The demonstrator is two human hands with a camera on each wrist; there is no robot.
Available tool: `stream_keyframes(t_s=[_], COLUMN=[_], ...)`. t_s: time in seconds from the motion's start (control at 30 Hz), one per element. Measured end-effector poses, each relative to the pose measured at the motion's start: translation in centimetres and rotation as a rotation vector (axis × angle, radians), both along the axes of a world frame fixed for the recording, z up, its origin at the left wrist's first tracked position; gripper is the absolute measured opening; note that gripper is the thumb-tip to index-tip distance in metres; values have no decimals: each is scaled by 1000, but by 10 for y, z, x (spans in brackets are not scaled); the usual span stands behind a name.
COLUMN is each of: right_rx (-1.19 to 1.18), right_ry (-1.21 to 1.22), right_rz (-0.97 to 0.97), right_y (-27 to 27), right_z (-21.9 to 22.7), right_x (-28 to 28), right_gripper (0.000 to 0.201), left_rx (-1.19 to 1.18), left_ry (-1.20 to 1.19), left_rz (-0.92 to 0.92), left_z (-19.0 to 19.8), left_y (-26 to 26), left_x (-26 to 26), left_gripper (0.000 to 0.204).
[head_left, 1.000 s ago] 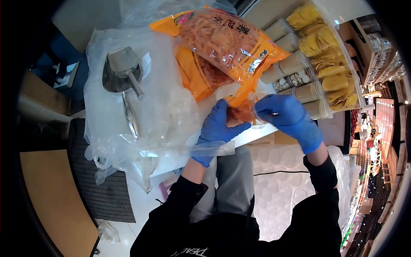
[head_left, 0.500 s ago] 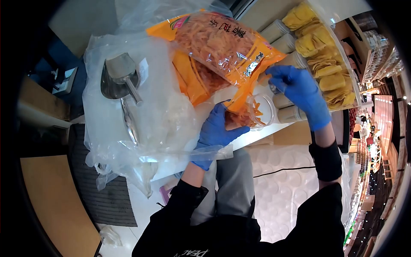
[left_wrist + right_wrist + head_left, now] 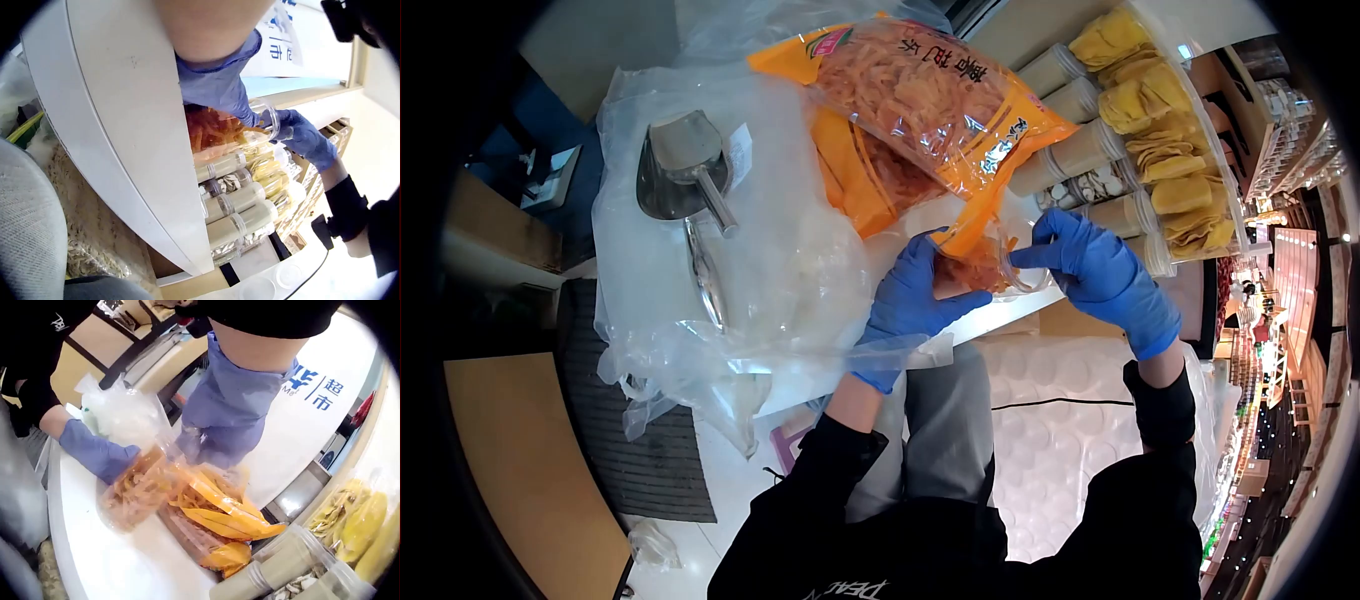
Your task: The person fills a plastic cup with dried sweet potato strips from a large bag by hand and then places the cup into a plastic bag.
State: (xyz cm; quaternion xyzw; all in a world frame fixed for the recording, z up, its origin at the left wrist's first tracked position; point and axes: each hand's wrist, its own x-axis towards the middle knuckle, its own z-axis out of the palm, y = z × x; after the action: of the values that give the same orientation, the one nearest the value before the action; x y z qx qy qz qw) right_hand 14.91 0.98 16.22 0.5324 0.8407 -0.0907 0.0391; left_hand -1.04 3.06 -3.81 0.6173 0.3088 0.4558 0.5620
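In the head view my left hand point(image 3: 915, 295), in a blue glove, grips a clear plastic jar point(image 3: 270, 119) lying on its side at the table edge, thumb along its near side. Orange dried strips point(image 3: 215, 134) fill the jar. My right hand point(image 3: 1100, 275), also blue-gloved, is at the jar's mouth, its index finger stretched towards the opening. The right wrist view shows that hand above the jar end, with most fingertips hidden. Two orange bags of the same strips, an upper bag point(image 3: 925, 95) and a lower bag point(image 3: 855, 175), lie right behind the jar.
Several filled jars point(image 3: 1090, 150) lie in a row at the right, beside bins of yellow dried slices point(image 3: 1175, 130). Two metal scoops point(image 3: 690, 160) rest on a clear plastic sheet point(image 3: 780, 240) at the left. The white table point(image 3: 125, 112) has a curved front edge.
My right hand went from the jar's mouth up towards the bag and the jars, then came back down to the mouth. The left hand kept its hold on the jar.
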Motion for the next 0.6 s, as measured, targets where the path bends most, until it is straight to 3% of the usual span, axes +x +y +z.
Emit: stream_keyframes(t_s=[0.1,0.23,0.3,0.37,0.5,0.6], right_rx=[19,208,260,352,547,554], right_ry=[-15,149,196,93,-337,-528], right_rz=[75,-199,-201,-188,-246,-232], right_y=[2,24,49,73,99,105], right_z=[21,24,5,-20,-59,-69], right_x=[-12,-11,0,7,12,14], right_gripper=[34,23,22,20,14,6], left_rx=[13,32,44,73,52,79], left_ry=[38,10,2,32,132,140], left_rz=[5,0,-11,-5,-50,-26], left_z=[2,-5,-8,-6,-1,5], left_y=[0,-1,-2,-2,-1,-1], left_x=[-2,4,7,7,1,-3], left_gripper=[77,79,79,77,85,89])
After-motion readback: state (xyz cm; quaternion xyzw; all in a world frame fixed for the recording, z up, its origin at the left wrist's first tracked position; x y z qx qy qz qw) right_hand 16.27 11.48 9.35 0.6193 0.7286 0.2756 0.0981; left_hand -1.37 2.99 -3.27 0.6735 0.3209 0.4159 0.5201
